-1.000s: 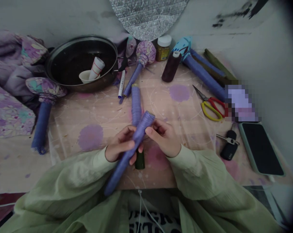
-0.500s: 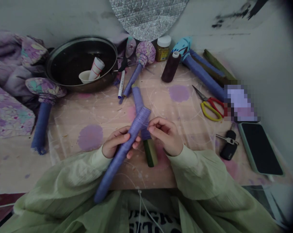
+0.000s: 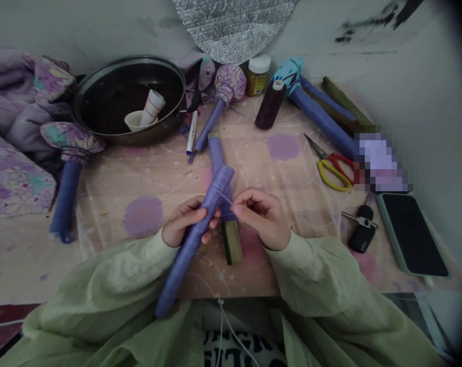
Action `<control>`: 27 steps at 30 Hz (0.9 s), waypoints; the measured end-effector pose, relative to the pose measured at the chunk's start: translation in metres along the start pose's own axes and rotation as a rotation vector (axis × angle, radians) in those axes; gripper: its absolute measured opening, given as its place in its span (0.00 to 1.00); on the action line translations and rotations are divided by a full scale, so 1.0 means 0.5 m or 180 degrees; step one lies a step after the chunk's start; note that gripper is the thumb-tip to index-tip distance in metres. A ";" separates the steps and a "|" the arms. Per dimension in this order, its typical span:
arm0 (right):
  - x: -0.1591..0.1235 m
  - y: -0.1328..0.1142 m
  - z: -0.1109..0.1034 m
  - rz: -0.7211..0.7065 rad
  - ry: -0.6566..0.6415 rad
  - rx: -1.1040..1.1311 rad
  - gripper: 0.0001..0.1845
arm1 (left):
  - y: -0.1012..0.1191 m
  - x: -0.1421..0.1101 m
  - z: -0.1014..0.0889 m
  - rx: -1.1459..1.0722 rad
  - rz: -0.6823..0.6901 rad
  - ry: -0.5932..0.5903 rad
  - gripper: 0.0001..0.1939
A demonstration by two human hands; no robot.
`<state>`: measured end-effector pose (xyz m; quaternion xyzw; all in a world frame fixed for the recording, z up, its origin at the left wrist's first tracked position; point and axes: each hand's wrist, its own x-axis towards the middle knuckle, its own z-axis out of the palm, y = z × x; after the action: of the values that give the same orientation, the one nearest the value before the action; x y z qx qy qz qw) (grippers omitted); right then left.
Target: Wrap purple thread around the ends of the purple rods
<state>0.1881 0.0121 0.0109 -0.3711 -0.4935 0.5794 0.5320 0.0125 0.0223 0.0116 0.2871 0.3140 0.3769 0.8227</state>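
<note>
My left hand (image 3: 190,219) is wrapped round a long purple thread-wound stick (image 3: 193,244), which slants from my lap up to the right. Thread turns lie close together near its upper end. A thin purple thread (image 3: 226,197) runs from the stick to my right hand (image 3: 263,216), whose thumb and forefinger pinch it. Behind the held stick, a second stick (image 3: 233,244), partly covered in purple thread with a bare greenish end, lies on the table. The held stick hides part of it.
A black pan (image 3: 101,130) holds a paper cup (image 3: 133,121). Around the table are a marker (image 3: 191,133), a dark thread spool (image 3: 270,105), scissors (image 3: 334,171), keys (image 3: 363,229), a phone (image 3: 412,234), a lidded jar (image 3: 257,76) and a cloth-headed stick (image 3: 66,193).
The held stick has turned a little and its upper end has shifted slightly left. The thread to my right hand now shows as a straight line. The bare-ended stick's lower end has moved slightly left.
</note>
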 end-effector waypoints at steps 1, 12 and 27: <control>0.000 0.000 0.000 -0.0013 -0.0010 -0.0008 0.05 | 0.000 0.000 0.000 -0.0016 -0.0008 -0.0008 0.12; 0.005 0.005 -0.002 0.0056 0.0191 0.0039 0.07 | 0.002 -0.003 0.000 -0.0174 -0.0107 -0.0076 0.11; 0.008 0.007 0.001 0.0216 0.0130 0.0061 0.12 | -0.006 -0.008 0.000 -0.0668 -0.0455 -0.0474 0.14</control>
<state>0.1860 0.0164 0.0079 -0.3943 -0.4641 0.5941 0.5255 0.0117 0.0175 0.0107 0.2036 0.2306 0.3258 0.8940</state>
